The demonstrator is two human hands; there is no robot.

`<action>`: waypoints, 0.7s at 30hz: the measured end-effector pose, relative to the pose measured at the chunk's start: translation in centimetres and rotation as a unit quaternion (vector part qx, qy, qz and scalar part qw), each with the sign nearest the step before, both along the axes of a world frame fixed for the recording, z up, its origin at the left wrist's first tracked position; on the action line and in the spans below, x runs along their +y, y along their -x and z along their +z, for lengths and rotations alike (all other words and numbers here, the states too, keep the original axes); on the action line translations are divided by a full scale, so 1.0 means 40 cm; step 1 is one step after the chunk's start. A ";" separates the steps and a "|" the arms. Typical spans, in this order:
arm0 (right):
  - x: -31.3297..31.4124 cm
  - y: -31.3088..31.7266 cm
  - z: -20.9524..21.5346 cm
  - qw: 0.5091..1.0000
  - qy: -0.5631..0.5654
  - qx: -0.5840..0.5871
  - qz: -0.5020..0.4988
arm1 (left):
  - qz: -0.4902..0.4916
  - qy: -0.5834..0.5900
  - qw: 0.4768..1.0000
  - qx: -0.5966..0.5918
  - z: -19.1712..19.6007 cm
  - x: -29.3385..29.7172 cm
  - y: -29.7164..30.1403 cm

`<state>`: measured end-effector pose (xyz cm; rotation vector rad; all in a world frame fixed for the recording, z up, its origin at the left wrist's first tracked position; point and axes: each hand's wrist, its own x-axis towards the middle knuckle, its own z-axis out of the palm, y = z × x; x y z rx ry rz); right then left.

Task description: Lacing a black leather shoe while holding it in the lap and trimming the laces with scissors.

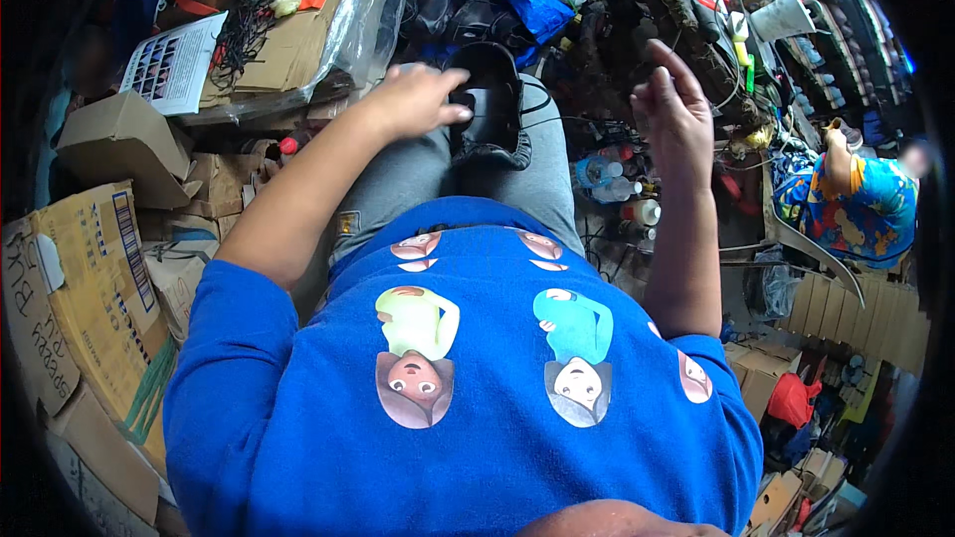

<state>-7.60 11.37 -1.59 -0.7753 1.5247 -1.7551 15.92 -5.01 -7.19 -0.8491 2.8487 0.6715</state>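
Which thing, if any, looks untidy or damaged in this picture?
The thin black cords lie in a tangled heap, mostly on the flat brown cardboard at upper left, which looks untidy. Nothing is clearly spilled, and I see no clear damage on the open black shoe.

1 shoe [504, 104]: on lap [552, 171]. Left hand [420, 101]: at shoe's left edge. Right hand [679, 104]: right of shoe. Bottles [599, 171]: right of lap. 1 carton [124, 144]: left. Cables [237, 52]: far left, on cardboard [288, 52]. 1 sheet [171, 65]: left of cables. 1 mug [783, 20]: far right.
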 end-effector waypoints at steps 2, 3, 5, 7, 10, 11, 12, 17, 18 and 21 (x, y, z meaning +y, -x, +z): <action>0.008 0.022 0.017 0.993 -0.019 0.119 -0.014 | -0.064 0.016 0.997 -0.025 0.006 0.001 -0.030; 0.004 0.020 0.025 0.988 -0.037 0.148 0.037 | -0.083 -0.055 0.995 0.001 0.032 -0.001 -0.041; -0.017 -0.010 0.039 0.971 -0.105 0.177 0.122 | -0.127 -0.163 0.977 0.054 0.121 -0.001 -0.063; -0.050 -0.069 0.041 0.931 -0.124 0.258 0.228 | -0.164 -0.131 0.970 0.120 0.224 0.023 -0.065; -0.086 -0.137 0.061 0.842 -0.101 0.376 0.373 | -0.179 0.091 0.977 0.070 0.348 0.078 -0.044; -0.087 -0.143 0.075 0.808 -0.090 0.412 0.412 | -0.195 0.115 0.972 0.069 0.378 0.089 -0.031; -0.089 -0.150 0.085 0.801 -0.132 0.419 0.407 | -0.209 0.143 0.966 0.058 0.404 0.098 -0.019; -0.078 -0.146 0.123 0.874 -0.103 0.341 0.330 | -0.331 0.154 0.901 0.232 0.493 0.079 0.007; -0.066 -0.139 0.128 0.885 -0.150 0.299 0.324 | -0.343 0.130 0.890 0.269 0.497 0.062 0.011; -0.036 -0.102 0.141 0.896 -0.075 0.169 0.402 | -0.237 0.013 0.910 0.340 0.457 0.020 0.083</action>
